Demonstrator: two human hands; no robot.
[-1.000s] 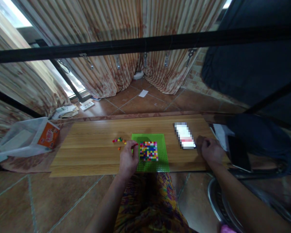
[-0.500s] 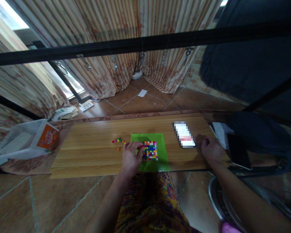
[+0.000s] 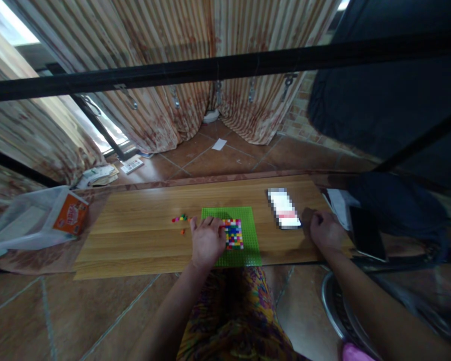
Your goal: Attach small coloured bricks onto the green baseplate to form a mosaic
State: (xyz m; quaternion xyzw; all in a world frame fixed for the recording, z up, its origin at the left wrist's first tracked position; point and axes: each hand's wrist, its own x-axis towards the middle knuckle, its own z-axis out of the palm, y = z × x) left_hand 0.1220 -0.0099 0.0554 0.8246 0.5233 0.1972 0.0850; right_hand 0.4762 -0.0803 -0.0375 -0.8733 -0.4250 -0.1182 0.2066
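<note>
The room is rather dim. Daylight enters through the window point(image 3: 7, 30) at the upper left, which is overexposed to white. Below it, the wooden board point(image 3: 135, 240) receives soft, even light with a weak sheen. The far right side, away from the window, falls into deep shadow. Straight lines bend near the edges from wide-angle distortion. The picture is slightly soft, and small details are not sharp.

Bare wooden board point(image 3: 135, 240) lies open left of the green baseplate point(image 3: 248, 250), past scattered loose bricks point(image 3: 180, 219); a phone point(image 3: 284, 209) blocks the right
</note>
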